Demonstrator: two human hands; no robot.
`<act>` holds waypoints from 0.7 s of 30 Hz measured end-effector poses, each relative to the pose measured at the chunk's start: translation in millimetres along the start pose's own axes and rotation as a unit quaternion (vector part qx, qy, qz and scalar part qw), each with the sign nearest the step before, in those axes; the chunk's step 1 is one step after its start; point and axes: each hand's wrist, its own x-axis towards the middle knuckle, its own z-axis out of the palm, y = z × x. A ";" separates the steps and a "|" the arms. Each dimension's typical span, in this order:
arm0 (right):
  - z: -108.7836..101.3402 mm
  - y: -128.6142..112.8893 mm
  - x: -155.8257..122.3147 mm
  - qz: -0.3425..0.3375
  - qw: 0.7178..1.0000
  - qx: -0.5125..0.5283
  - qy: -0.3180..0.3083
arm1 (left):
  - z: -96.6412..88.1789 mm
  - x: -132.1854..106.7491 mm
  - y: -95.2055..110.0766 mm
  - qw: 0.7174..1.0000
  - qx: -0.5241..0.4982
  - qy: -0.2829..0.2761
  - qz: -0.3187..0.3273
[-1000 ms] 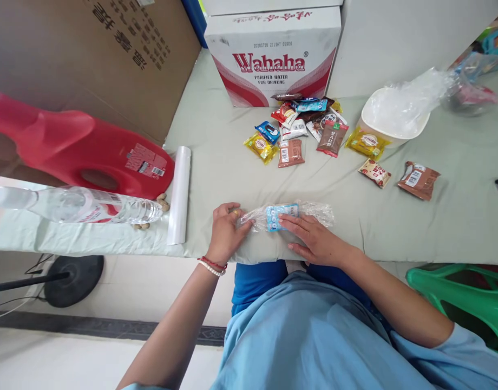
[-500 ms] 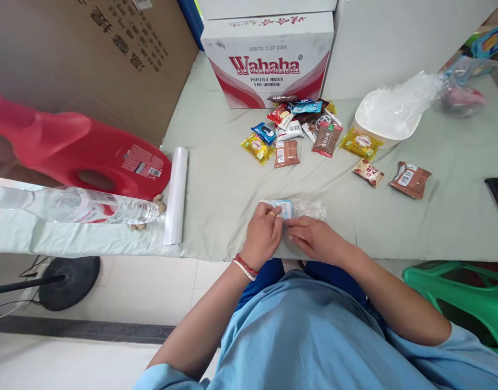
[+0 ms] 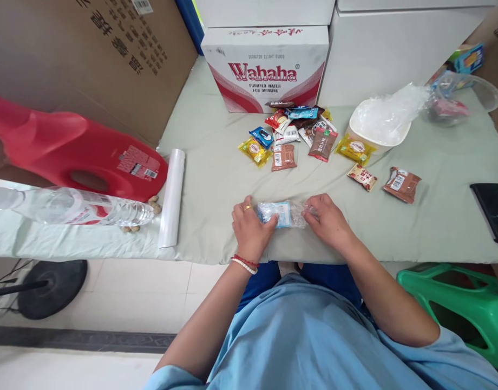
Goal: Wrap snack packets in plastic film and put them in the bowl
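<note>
A small blue and white snack packet wrapped in clear film [image 3: 282, 214] lies near the front edge of the grey-green cloth-covered table [image 3: 216, 179]. My left hand [image 3: 250, 227] presses on the packet's left end with fingers curled over it. My right hand [image 3: 329, 219] grips the film at the packet's right end. Both hands rest on the cloth. A roll of clear film [image 3: 171, 197] lies to the left of my hands.
A heap of snack packets [image 3: 292, 132] lies before a Wahaha box [image 3: 265, 70]. A white bowl with plastic [image 3: 381, 124], loose packets [image 3: 397, 184] and a black phone [image 3: 495, 208] are on the right. A red jug [image 3: 78, 151], a water bottle [image 3: 78, 208] and peanuts lie left. A green stool [image 3: 464, 303] stands right.
My left hand slid in from the film's left end onto the packet. The loose film ends have been folded in, so the wrapped bundle is shorter and tighter. My right hand moved to its right end.
</note>
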 end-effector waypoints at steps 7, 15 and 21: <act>18.9 -38.7 9.6 -0.011 0.982 0.174 -0.073 | 3.9 -8.0 3.3 0.998 -0.036 -0.016 0.053; 28.9 -27.1 -18.7 0.097 0.744 0.660 -0.032 | 16.0 -44.2 19.4 0.912 -0.096 0.132 0.377; 42.2 -18.0 -21.3 0.194 0.669 0.718 0.003 | 26.4 -40.6 16.9 0.868 -0.146 -0.039 0.473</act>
